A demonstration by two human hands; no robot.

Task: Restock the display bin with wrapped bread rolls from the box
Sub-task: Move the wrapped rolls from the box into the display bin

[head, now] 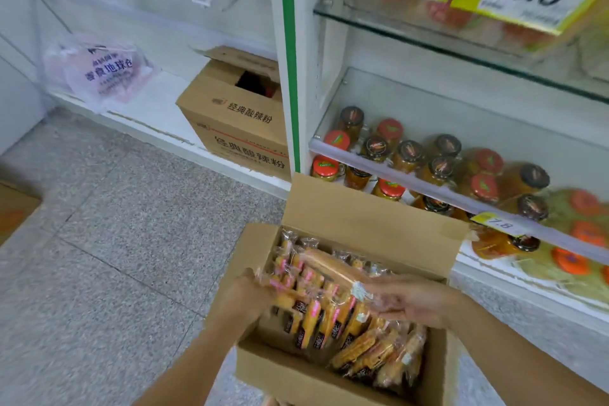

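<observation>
An open cardboard box (369, 211) sits on the floor below me, full of wrapped bread rolls (372, 349) in clear plastic with pink labels. Both my hands are inside it, holding a row of several rolls (316, 277) between them. My left hand (245, 295) grips the row's left end, blurred by motion. My right hand (407, 301) presses against the right end, palm turned inward, fingers loosely curled round the wrappers. No display bin for the rolls is in view.
Glass shelves on the right hold jars (408, 155) with red and dark lids behind a price rail. A second cardboard box (237, 122) stands on the low white shelf left of the green-striped post. A pink plastic bag (99, 71) lies further left. Grey speckled floor spreads left.
</observation>
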